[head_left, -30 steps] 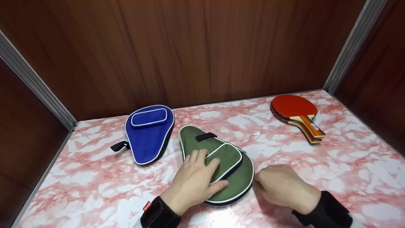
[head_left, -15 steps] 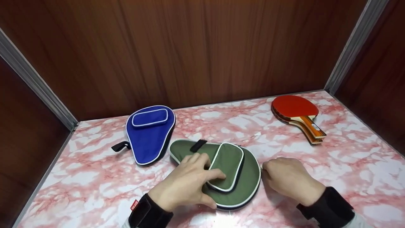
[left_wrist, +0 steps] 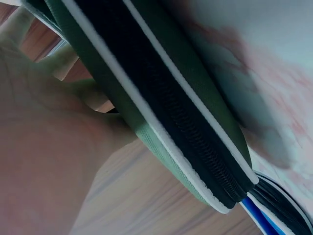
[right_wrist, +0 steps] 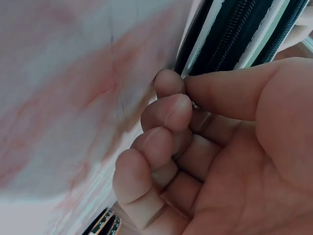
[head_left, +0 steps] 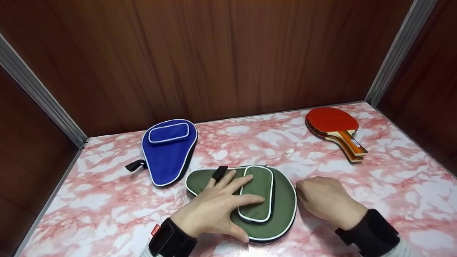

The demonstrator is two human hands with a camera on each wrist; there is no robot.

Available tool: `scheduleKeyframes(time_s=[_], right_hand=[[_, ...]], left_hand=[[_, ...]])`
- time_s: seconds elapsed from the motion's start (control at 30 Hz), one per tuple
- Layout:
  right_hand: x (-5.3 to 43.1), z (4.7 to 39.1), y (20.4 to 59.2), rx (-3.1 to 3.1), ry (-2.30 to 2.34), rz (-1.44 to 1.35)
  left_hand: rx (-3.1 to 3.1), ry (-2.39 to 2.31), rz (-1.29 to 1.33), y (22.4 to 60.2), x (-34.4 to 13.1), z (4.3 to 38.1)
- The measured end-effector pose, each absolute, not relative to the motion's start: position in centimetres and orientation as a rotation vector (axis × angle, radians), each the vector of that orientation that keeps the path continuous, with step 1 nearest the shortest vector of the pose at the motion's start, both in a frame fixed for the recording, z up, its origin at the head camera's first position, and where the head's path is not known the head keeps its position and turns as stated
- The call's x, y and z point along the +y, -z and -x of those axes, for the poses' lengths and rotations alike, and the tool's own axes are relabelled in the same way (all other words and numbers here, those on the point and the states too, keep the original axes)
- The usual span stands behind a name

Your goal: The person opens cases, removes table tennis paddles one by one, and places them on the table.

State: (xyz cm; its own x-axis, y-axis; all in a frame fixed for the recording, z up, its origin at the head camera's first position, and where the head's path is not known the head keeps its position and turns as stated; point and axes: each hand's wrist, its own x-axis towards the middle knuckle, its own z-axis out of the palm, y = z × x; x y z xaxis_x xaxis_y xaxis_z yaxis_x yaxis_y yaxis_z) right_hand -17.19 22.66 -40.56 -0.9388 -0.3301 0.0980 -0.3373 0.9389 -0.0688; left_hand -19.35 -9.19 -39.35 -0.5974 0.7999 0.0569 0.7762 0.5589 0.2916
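A green table tennis bat case (head_left: pixel 285 200) with white piping lies flat, its narrow end to the left. Across its pocket (head_left: pixel 262 182) and body rests my left hand (head_left: pixel 214 208), fingers spread, thumb at the near edge. My right hand (head_left: pixel 323 200) is at the round right end, thumb and forefinger pinching what seems to be the zipper pull, almost wholly hidden by the fingertips (right_wrist: pixel 168 83). The right wrist view shows the case's dark zipper band (right_wrist: pixel 230 39) just beyond them. Along the side in the left wrist view, the zipper teeth (left_wrist: pixel 186 122) look closed.
A blue bat case (head_left: pixel 166 160) with a black strap (head_left: pixel 135 165) lies at the back left. Two stacked table tennis bats (head_left: pixel 332 119), the top one red, lie at the back right. Brown wood-grain panels (head_left: pixel 228 60) wall in the pink marbled table (head_left: pixel 107 214).
The green case has turned anticlockwise, its narrow end swinging from far left to plain left. My left fingers have spread wider; my right hand has shifted slightly right and away.
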Motion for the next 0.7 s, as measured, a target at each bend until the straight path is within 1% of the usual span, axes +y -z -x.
scheduleKeyframes(time_s=[0.33,0.7], right_hand=[[22.98,16.86,40.63,-2.989,-0.102,-0.604],[23.26,16.2,39.82,-3.014,-0.126,-0.717]], left_hand=[[2.698,-0.44,-1.356,39.37,-9.13,19.35],[2.698,-0.444,-1.348,39.33,-9.05,19.36]])
